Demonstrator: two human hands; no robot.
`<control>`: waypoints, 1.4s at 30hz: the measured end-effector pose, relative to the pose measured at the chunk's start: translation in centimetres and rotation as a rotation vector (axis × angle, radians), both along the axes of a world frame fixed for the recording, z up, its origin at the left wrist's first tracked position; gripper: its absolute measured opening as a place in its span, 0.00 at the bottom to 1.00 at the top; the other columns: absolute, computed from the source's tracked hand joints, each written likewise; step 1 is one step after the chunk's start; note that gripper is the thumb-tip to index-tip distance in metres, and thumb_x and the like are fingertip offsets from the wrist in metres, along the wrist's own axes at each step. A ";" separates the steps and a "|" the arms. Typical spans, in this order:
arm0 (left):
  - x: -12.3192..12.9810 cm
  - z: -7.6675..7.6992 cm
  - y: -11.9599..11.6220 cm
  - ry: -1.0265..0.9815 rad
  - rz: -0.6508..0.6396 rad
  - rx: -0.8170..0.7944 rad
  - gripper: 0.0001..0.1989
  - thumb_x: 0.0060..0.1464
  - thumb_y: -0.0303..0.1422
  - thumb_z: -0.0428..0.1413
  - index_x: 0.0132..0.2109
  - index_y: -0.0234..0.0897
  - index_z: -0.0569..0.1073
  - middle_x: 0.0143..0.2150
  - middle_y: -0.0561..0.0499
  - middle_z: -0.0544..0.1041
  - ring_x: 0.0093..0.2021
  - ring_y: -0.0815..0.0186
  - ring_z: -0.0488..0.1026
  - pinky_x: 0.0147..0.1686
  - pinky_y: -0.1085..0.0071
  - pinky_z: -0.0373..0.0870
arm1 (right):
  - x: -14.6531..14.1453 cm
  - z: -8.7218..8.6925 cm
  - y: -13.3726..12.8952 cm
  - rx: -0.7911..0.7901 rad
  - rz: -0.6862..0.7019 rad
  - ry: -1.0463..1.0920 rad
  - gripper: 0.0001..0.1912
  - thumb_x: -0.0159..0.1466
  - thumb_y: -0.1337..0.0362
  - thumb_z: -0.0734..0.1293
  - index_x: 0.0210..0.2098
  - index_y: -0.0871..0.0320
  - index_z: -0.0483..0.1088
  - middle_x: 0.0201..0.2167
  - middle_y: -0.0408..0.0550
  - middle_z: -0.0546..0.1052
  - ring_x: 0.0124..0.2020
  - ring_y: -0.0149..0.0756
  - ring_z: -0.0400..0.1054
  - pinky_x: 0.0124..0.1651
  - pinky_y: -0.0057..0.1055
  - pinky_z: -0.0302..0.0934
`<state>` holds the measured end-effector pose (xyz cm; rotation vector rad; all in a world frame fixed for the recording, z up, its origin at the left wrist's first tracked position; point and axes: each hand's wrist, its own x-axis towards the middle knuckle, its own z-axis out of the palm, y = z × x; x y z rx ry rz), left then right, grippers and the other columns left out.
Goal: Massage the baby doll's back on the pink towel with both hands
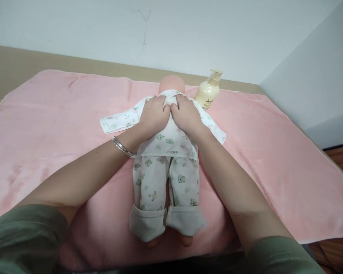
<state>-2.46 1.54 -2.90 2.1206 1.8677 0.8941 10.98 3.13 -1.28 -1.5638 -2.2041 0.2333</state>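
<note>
A baby doll [172,82] lies face down, its bald head pointing away from me. It wears a white long-sleeved top [169,142] printed with small green animals and matching trousers [154,179] with the cuffs turned up. My left hand [154,114] rests flat on the upper left of the doll's back. On the upper right of the back lies my right hand [187,112], also flat. Both thumbs point inward and almost meet at the middle. The fingers are stretched toward the doll's shoulders, gripping nothing that I can see.
A pink blanket [60,114] spreads under the doll over a light wooden surface [23,62]. Beyond the doll's right shoulder stands a cream pump bottle [208,91]. A white wall [88,34] rises behind, and brown wooden flooring [338,160] shows at the right.
</note>
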 end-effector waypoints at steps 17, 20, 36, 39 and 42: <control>0.5 0.9 -0.9 0.147 0.001 -0.021 0.20 0.67 0.31 0.40 0.52 0.29 0.75 0.56 0.32 0.79 0.58 0.47 0.74 0.63 0.52 0.69 | 2.1 0.5 0.9 -0.065 0.172 -0.053 0.32 0.75 0.55 0.51 0.70 0.69 0.61 0.77 0.65 0.60 0.78 0.55 0.54 0.79 0.54 0.50; -0.5 1.3 -0.2 0.071 -0.019 -0.101 0.19 0.66 0.35 0.43 0.49 0.32 0.77 0.52 0.36 0.81 0.52 0.50 0.76 0.57 0.55 0.73 | 1.1 1.2 -0.3 -0.052 0.078 -0.118 0.29 0.76 0.57 0.50 0.66 0.69 0.66 0.69 0.69 0.71 0.69 0.61 0.67 0.70 0.57 0.62; 1.2 2.2 -3.1 0.262 0.074 -0.074 0.22 0.69 0.32 0.41 0.53 0.27 0.76 0.55 0.30 0.78 0.59 0.45 0.74 0.62 0.52 0.72 | 1.1 2.0 -0.3 -0.084 -0.011 -0.159 0.22 0.74 0.59 0.51 0.47 0.59 0.75 0.50 0.60 0.82 0.49 0.54 0.75 0.49 0.45 0.67; 1.3 2.3 -3.4 0.252 0.070 -0.079 0.22 0.68 0.32 0.41 0.54 0.27 0.76 0.55 0.30 0.78 0.60 0.44 0.74 0.61 0.51 0.72 | 0.8 2.1 -0.6 -0.071 -0.029 -0.179 0.23 0.74 0.61 0.51 0.51 0.59 0.74 0.51 0.60 0.81 0.52 0.53 0.75 0.50 0.44 0.67; 0.8 2.4 -2.8 0.236 0.050 -0.107 0.23 0.68 0.32 0.40 0.55 0.27 0.76 0.57 0.30 0.77 0.61 0.43 0.73 0.62 0.49 0.72 | 0.0 2.7 -1.8 -0.076 -0.061 -0.257 0.20 0.74 0.63 0.52 0.48 0.60 0.75 0.46 0.60 0.82 0.48 0.52 0.76 0.48 0.42 0.67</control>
